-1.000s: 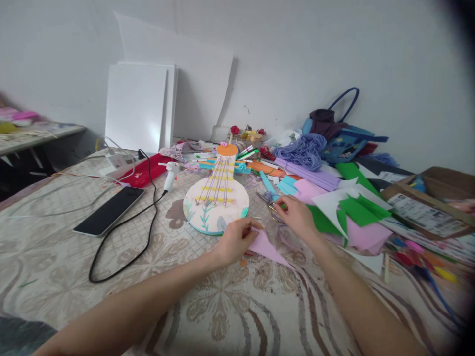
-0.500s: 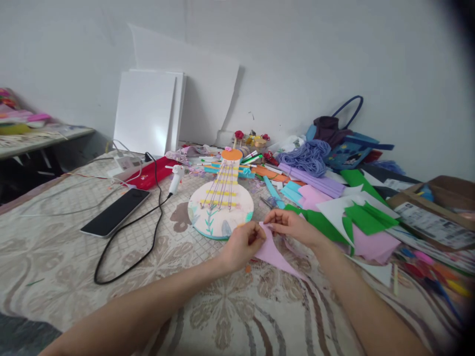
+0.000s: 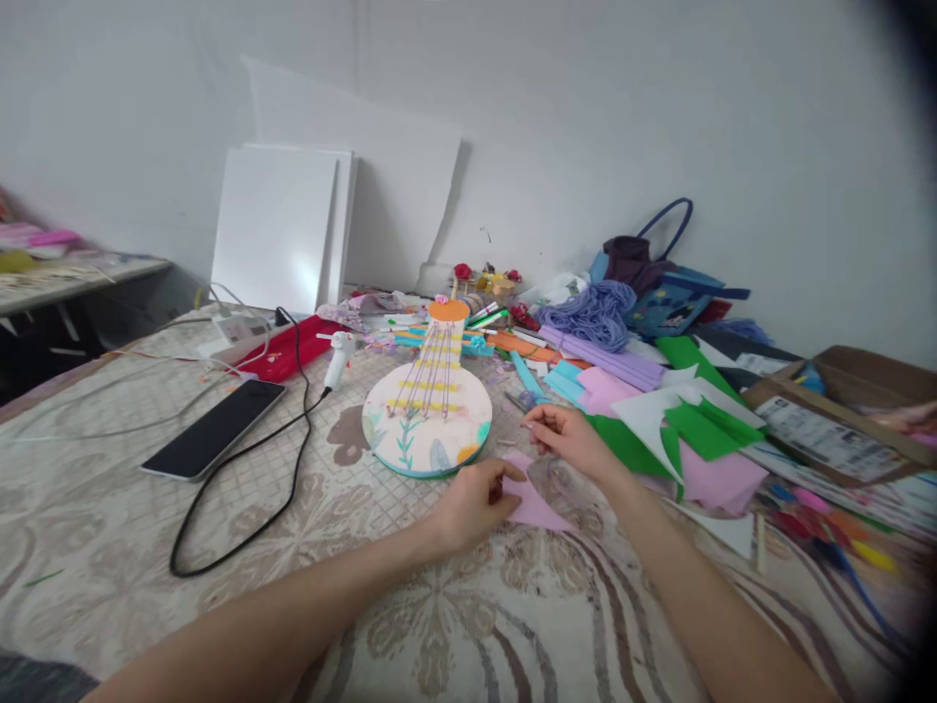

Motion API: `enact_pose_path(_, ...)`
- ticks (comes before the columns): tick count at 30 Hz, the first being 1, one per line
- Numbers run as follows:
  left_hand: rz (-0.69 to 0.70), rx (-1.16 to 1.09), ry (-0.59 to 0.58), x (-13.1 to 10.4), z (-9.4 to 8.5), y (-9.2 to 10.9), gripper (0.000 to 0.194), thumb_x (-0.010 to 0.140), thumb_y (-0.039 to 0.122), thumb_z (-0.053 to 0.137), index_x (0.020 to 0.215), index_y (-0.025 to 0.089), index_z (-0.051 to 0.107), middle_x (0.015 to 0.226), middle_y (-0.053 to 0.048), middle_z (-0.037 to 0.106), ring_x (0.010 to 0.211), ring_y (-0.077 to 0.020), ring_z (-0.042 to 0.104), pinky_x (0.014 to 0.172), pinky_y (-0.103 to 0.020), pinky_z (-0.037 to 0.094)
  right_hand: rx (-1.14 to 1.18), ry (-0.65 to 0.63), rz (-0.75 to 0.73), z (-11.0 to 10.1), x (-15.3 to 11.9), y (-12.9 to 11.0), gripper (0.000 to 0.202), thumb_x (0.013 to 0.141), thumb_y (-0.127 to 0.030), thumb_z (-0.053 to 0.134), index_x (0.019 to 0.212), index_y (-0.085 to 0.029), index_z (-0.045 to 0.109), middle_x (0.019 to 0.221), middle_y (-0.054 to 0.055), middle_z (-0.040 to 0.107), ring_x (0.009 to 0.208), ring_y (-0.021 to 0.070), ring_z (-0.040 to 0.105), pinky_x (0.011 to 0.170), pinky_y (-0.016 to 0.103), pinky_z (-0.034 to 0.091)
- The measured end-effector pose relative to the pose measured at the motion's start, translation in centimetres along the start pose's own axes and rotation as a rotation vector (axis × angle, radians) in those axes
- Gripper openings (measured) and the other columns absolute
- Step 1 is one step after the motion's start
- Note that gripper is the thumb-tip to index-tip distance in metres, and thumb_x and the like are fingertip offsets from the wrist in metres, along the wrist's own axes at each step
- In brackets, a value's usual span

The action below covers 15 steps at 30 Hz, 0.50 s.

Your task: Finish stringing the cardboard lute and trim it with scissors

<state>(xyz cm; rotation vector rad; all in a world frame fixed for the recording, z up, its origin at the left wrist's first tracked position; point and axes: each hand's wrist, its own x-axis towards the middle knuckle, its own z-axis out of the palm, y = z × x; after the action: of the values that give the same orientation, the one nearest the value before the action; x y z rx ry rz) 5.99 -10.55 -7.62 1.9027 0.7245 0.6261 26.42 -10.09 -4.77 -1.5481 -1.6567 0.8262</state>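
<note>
A pink paper piece (image 3: 540, 510) with a pointed end lies on the patterned cloth in front of me. My left hand (image 3: 479, 500) is at its left edge, thumb and fingers curved but apart, the fingertips over the paper. Just above and to the right of the paper is my right hand (image 3: 567, 437). Its thumb and forefinger are drawn together; whatever may be between them is too small to make out. Beyond my hands lies a guitar-shaped craft (image 3: 431, 391) with a round painted body, yellow stripes, purple strings and an orange head.
At left are a phone (image 3: 216, 428), a white glue gun (image 3: 339, 361) with a black cable and a red packet (image 3: 293, 349). Green felt sheets (image 3: 710, 428), purple yarn (image 3: 592, 314) and a cardboard box (image 3: 827, 410) crowd the right. White boards (image 3: 274, 229) lean against the wall.
My right hand has come off the pink paper and moved slightly up. My left fingers have loosened, and the paper now lies lower and flatter. The view has shifted a little.
</note>
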Motion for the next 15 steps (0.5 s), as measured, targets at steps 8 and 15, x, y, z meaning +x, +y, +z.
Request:
enact_pose_path(8,-0.026,0.014,-0.005,-0.2,0.1,0.3,0.029,0.075,0.015,0.052,0.102,0.013,0.063,0.062,0.005,0.043,0.056,-0.0099,0.041,0.053,-0.022,0.031,-0.584,0.291,0.066,-5.0,4.1,0.9,0.017,0.083,-0.037,0.051,0.081,-0.021,0.057,0.08,0.004,0.065,0.078,0.0198,0.061,0.074,0.032,0.046)
enact_pose_path(15,-0.026,0.003,-0.017,-0.3,0.0,0.6,0.021,0.076,0.015,0.052,0.093,0.013,0.063,0.062,0.005,0.044,0.057,-0.0101,0.042,0.053,-0.022,0.031,-1.056,0.4,0.377,-9.3,7.9,2.9,0.039,0.075,-0.023,0.061,0.108,-0.005,0.058,0.112,0.027,0.059,0.115,0.0384,0.05,0.09,0.05,0.038)
